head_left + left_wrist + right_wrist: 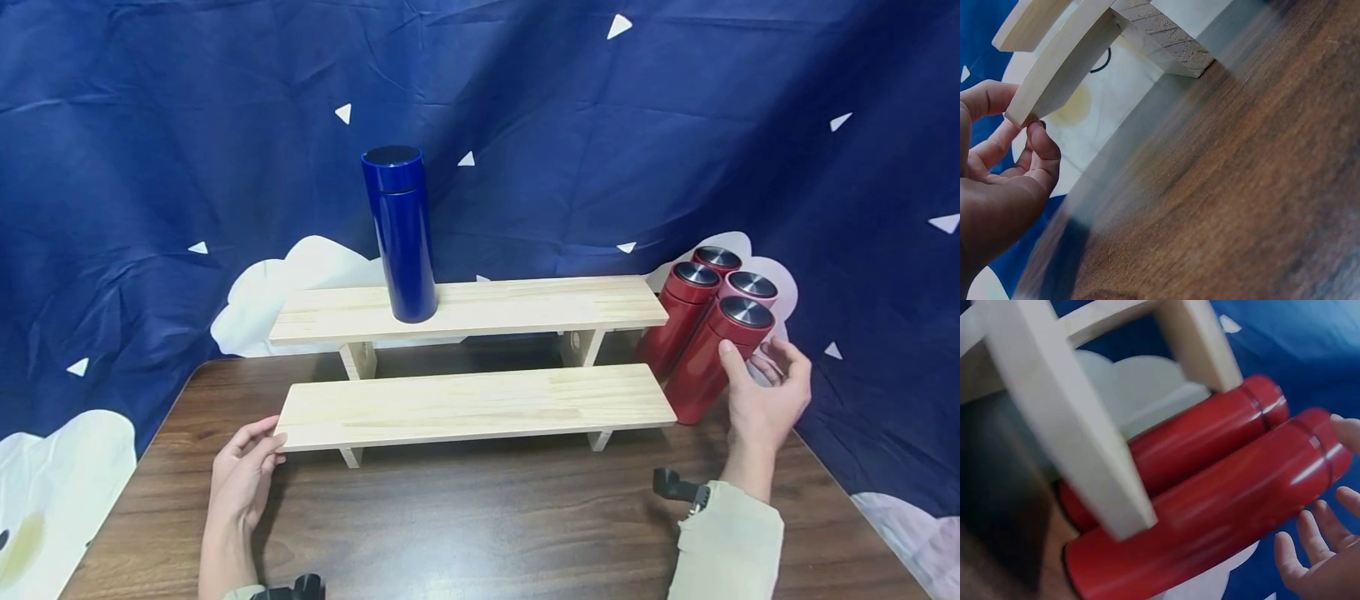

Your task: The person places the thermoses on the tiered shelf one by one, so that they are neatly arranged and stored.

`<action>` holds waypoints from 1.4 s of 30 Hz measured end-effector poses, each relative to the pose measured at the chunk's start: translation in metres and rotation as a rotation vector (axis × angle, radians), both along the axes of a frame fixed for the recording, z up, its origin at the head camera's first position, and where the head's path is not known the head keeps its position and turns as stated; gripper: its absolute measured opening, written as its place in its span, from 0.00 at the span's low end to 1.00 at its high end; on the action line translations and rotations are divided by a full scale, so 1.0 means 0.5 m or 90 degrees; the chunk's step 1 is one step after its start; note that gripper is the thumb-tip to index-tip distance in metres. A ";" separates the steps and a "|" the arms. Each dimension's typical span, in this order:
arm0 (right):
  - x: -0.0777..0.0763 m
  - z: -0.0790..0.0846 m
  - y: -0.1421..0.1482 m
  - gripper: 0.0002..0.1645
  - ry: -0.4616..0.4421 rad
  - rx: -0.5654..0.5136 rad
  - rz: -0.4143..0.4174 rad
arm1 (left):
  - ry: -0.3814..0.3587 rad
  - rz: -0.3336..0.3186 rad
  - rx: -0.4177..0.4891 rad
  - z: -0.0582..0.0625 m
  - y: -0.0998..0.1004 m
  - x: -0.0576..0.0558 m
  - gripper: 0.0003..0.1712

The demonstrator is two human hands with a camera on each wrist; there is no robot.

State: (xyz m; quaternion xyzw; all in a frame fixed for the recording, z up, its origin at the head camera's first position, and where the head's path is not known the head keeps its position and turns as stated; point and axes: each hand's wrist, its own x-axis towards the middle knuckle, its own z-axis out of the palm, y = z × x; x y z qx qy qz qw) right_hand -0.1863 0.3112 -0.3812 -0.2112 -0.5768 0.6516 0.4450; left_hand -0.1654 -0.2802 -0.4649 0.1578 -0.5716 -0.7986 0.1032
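Observation:
A two-step shelf of pale wood has its lower board (pixel 480 408) in front. My left hand (pixel 242 471) pinches that board's left front corner between thumb and fingers; in the left wrist view the fingertips (pixel 1041 145) are right at the corner. On the upper board (pixel 525 304) a dark blue flask (pixel 405 242) stands upright, left of the middle. Several flasks cluster at the shelf's right end. My right hand (pixel 768 400) is spread beside the nearest red flask (pixel 708 362), with the thumb overlapping its upper side and the fingers apart on the far side.
Behind the nearest flask are another red flask (pixel 684 317), a pink-topped one (pixel 752 285) and a further red one (pixel 717 258). A blue patterned cloth (pixel 525 150) hangs behind the brown wooden table (pixel 480 517). Shelf legs (pixel 598 439) stand under the boards.

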 end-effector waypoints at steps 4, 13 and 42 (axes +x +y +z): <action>-0.004 -0.029 0.007 0.37 -0.034 -0.002 0.022 | 0.002 -0.002 0.004 -0.002 -0.002 0.001 0.13; -0.006 -0.075 0.015 0.38 -0.106 -0.045 0.060 | 0.022 -0.007 0.027 -0.007 -0.004 0.002 0.14; -0.021 -0.177 0.038 0.52 -0.275 -0.019 0.141 | 0.019 -0.007 0.014 -0.007 -0.003 0.003 0.13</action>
